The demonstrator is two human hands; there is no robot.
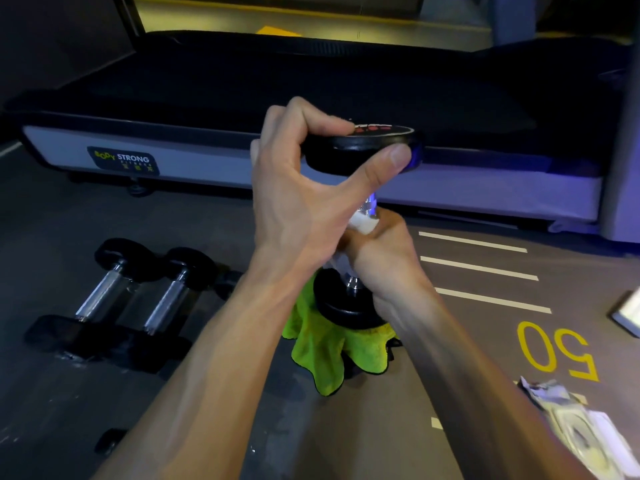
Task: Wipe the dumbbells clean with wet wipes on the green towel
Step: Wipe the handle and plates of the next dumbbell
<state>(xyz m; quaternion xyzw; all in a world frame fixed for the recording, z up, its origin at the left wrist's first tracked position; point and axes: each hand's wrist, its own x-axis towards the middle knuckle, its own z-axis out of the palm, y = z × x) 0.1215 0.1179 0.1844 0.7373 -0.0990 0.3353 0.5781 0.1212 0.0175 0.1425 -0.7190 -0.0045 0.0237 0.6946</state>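
Observation:
A black dumbbell (pixel 349 306) with a chrome handle stands upright on the green towel (pixel 329 355) spread on the floor. My left hand (pixel 304 188) grips its top head, thumb on the near rim and fingers over the far edge. Lower down, my right hand (pixel 384 251) wraps a white wet wipe (pixel 363 225) around the handle. The wipe covers most of the chrome bar, and only short bits of metal show above and below my fist.
Two more dumbbells (pixel 114 299) lie side by side on the grey floor at the left. A wet wipe packet (pixel 581 431) lies at the lower right. A treadmill (pixel 311 116) runs across the back. White lines and a yellow "50" mark the floor.

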